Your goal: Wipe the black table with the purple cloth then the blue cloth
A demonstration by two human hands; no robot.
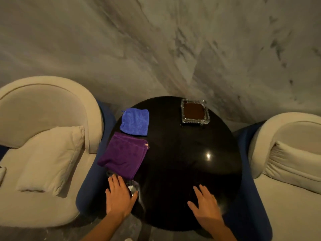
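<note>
A: What's in front of you, biggest first?

B: The wall [156, 49], then two cream armchairs, one to your left [43, 145] and one to your right [286, 162]. Between them stands the round black table [182, 162].

A: And the cloths?

B: Both lie folded on its left side. The purple cloth [121, 153] is nearer you, overhanging the edge; the blue cloth [135, 121] is just beyond it. A glass ashtray [194, 111] sits at the far right.

A: My hands?

B: Your left hand [119, 195] and right hand [206, 203] are well apart, fingers spread, holding nothing, at the table's near edge.
</note>
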